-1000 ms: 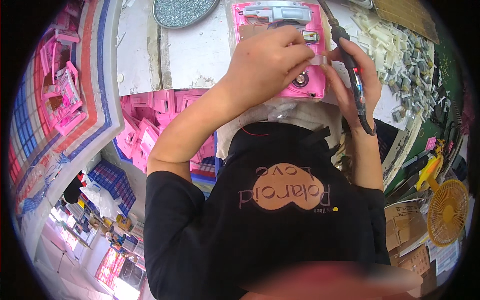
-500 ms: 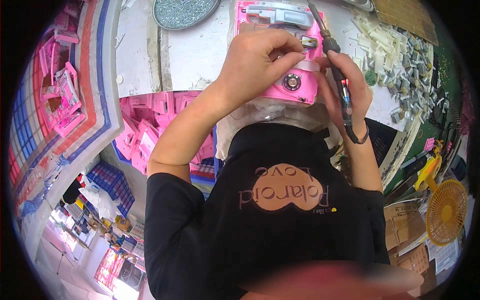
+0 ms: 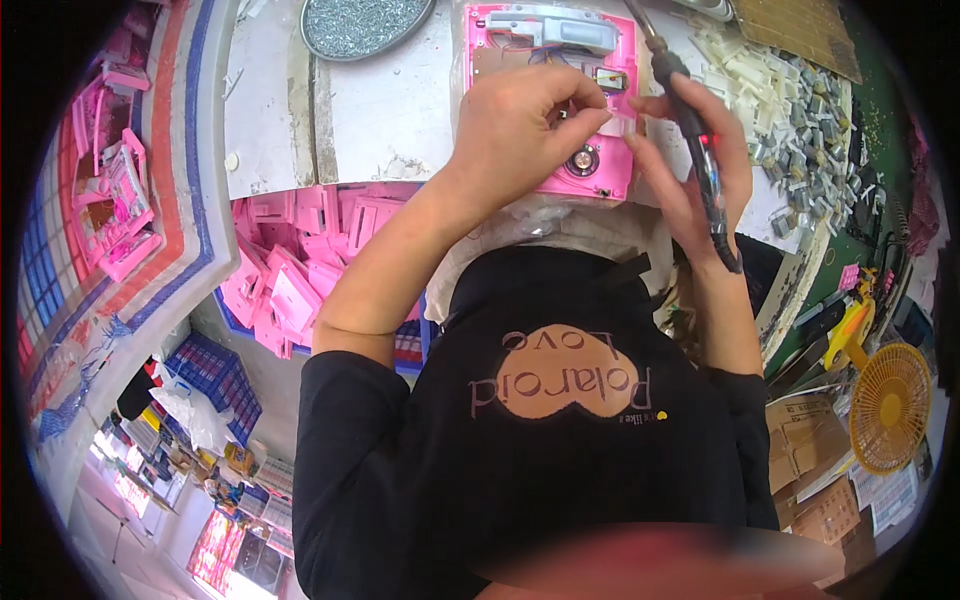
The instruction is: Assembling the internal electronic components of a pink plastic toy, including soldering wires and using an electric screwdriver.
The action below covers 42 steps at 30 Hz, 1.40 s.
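A pink plastic housing [image 3: 622, 180] lies on the bench at the top middle, with a grey part [image 3: 560, 35], thin wires and a round black dial-like part [image 3: 581, 160] in it. Over it, my left hand [image 3: 515, 125] has thumb and forefinger pinched together; what they hold, if anything, is too small to make out. My right hand [image 3: 712, 150] grips a black soldering iron [image 3: 692, 125], its metal tip pointing up and away from the housing. The right thumb and forefinger reach to the housing's right edge, beside a small whitish piece [image 3: 620, 124].
A round dish of small metal screws [image 3: 367, 25] stands at the back left. White plastic pieces [image 3: 750, 90] and small metal parts [image 3: 805, 150] are heaped at right. Pink shells [image 3: 290, 280] fill a crate below the bench's left edge. A yellow fan [image 3: 890, 408] stands at far right.
My right hand has turned a little, and its fingers are spread more around the soldering iron. My left hand stays pinched over the housing. The whole view has shifted slightly.
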Available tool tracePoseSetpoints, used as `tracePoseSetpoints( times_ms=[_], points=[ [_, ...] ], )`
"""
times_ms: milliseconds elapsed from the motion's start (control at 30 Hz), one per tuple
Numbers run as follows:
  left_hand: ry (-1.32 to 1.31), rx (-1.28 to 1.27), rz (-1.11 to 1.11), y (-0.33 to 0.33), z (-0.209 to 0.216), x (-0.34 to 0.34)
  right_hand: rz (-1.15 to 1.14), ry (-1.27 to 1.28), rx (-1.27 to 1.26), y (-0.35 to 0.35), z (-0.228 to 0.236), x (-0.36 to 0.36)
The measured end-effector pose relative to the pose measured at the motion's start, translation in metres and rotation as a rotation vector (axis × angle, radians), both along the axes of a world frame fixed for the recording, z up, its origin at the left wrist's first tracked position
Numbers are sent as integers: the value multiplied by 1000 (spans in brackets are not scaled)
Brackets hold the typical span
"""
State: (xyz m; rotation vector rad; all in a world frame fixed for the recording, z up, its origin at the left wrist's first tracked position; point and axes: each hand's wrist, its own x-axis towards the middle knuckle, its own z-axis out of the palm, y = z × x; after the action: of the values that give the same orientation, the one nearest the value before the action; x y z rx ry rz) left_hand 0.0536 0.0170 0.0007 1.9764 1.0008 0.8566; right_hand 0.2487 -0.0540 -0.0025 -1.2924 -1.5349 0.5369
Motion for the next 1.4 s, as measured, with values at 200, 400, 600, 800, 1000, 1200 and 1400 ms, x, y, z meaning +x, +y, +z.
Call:
tracePoseSetpoints(
  times_ms=[200, 400, 600, 800, 1000, 1200, 1400],
  points=[
    [9, -29, -27, 4, 5, -3, -5, -54, -60, 13, 4, -11],
    [27, -135, -96, 8, 7, -8, -22, -78, -18, 15, 1, -16],
    [-24, -22, -189, 16, -1, -11, -48, -130, 34, 5, 5, -11],
    [91, 190, -293, 12, 3, -22, -67, 288, -106, -35, 34, 68],
    [111, 346, -332, 16, -5, -21, 227, 179, -207, -32, 38, 62],
    [137, 333, -331, 15, -4, -22, 346, 128, -243, -20, 35, 54],
    [130, 346, -333, 16, -4, -21, 324, 116, -307, -17, 37, 52]
  ],
)
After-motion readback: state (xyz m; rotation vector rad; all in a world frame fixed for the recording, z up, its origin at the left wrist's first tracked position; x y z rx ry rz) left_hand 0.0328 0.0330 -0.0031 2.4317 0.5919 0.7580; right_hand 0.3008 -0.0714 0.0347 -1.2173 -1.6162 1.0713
